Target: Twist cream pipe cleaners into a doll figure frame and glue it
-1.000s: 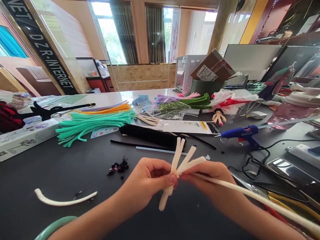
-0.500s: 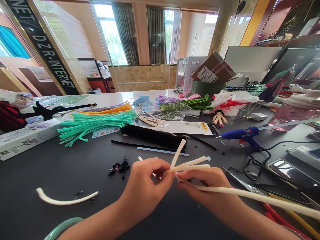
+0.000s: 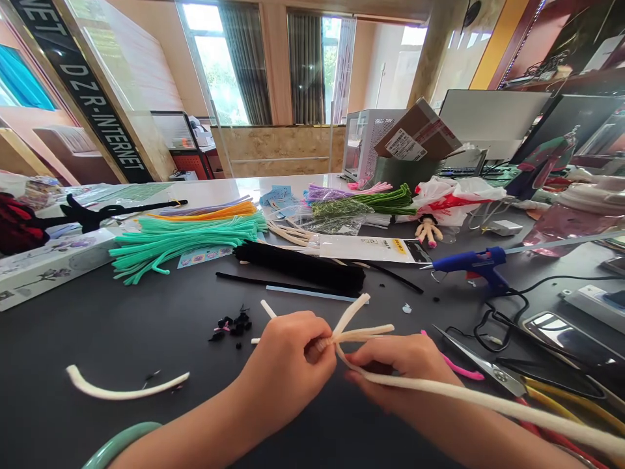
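Observation:
Several cream pipe cleaners (image 3: 364,335) are gathered at a wound joint, their short ends fanning out to the right and poking out behind my fingers on the left. My left hand (image 3: 293,352) is closed in a pinch around that joint. One long cream pipe cleaner (image 3: 469,389) runs from the joint through the fingers of my right hand (image 3: 405,365), which is closed on it, and trails off to the lower right. A curved cream piece (image 3: 127,392) lies apart on the dark table at the left. The fingertips of my right hand are partly hidden.
Scissors (image 3: 498,371) and a pink pipe cleaner (image 3: 461,370) lie by my right wrist. A blue glue gun (image 3: 471,264) sits behind them. Bundles of mint (image 3: 190,241) and black (image 3: 300,266) pipe cleaners cross the table, near black scraps (image 3: 237,326) and a white box (image 3: 53,267).
My right hand has shifted slightly, and the long pipe cleaner now bends round beside the joint. The fanned ends have turned and lowered a little. The pink pipe cleaner has come into sight.

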Available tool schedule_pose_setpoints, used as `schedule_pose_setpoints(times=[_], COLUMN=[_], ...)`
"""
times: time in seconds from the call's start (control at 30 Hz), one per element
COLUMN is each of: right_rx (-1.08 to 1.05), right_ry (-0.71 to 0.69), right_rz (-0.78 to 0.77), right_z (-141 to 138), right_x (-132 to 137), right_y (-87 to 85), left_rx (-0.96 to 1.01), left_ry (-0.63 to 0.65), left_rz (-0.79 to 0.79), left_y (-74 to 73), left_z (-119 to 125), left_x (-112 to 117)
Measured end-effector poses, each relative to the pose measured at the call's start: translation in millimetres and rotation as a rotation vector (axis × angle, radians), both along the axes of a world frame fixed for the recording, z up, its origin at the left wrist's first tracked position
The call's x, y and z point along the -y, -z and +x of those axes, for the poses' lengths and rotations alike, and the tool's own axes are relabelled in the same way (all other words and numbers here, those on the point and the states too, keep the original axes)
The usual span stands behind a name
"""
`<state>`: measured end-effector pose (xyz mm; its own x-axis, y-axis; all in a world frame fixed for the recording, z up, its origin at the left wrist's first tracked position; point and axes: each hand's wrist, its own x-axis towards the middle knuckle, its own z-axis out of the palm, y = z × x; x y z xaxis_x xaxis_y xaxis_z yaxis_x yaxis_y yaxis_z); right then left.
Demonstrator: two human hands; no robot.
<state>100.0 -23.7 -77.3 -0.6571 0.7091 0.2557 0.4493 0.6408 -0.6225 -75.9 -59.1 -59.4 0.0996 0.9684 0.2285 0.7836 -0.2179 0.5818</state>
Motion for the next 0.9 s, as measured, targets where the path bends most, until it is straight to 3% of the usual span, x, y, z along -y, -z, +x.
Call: schedule_pose_setpoints(times=[0.1,0.27,0.37,0.57,0.77,0.9], right_rx=[0.009,-0.032,-0.083,-0.141,-0.048,-0.098], right_ry=[-0.050,-0.058,-0.076,-0.235,-0.155,-0.078], right_rz=[0.084,0.460,0.527,0.306,0.008,-0.158], right_z=[3.4,8.2,9.4,6.9,7.8,9.0], right_x=[0.0,-6.5,-9.8,-8.4,-7.4,-10.0], right_y=[-0.9,-1.2,-2.9,-7.7,-9.3,-6.7], left_rx=[-0.034,-0.089,-0.095,-0.059,-0.027,0.079], left_ry=[0.028,0.099,0.143,0.223,0.269,0.261], left_rz=[-0.040,-0.067,-0.092,-0.121,-0.203,-0.281], left_y=[0.0,1.0,1.6,-1.3,-3.0,-3.3], left_z=[-0.8,-4.2,-6.2,-8.4,-10.2,-10.6], left_x=[0.3,-2.0,-3.9,-6.1,-8.6,-10.0])
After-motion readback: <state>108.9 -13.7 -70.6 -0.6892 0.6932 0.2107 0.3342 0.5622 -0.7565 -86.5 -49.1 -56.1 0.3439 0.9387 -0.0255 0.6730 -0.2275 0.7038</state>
